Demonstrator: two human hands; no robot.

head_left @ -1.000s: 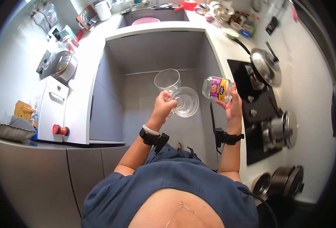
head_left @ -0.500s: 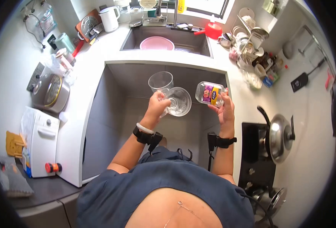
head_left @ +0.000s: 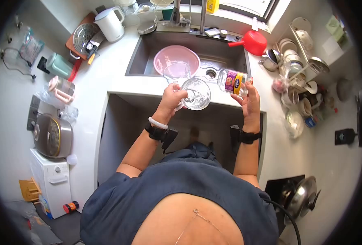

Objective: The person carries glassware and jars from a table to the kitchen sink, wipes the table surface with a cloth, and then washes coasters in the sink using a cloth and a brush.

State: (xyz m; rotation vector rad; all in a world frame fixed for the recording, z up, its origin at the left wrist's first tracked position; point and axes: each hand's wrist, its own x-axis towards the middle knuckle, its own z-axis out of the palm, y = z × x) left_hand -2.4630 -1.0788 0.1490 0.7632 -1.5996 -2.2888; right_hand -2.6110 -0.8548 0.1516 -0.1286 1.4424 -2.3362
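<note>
My left hand [head_left: 170,101] is closed around the handles of two clear glass mugs. The nearer mug [head_left: 198,94] has a patterned base turned toward me, and the farther mug [head_left: 176,72] overlaps the pink basin [head_left: 163,61] from my viewpoint. My right hand [head_left: 250,101] grips a clear glass jar [head_left: 232,83] lying sideways, its purple and yellow label facing up. Both hands are above the counter's front edge, just before the grey sink [head_left: 134,61]. The basin sits in the left part of the sink, and the drain shows to its right.
A faucet [head_left: 203,20] rises behind the sink. A red ladle-like vessel [head_left: 254,43] stands at its right corner, near a dish rack [head_left: 303,49] crowded with bowls. On the left are a white kettle [head_left: 109,25] and a rice cooker [head_left: 53,134]. A lidded pan [head_left: 302,198] sits on the stove.
My view has shifted forward, and both hands are now at the counter edge before the sink, still holding the mugs and the jar. More of the basin and the drain show.
</note>
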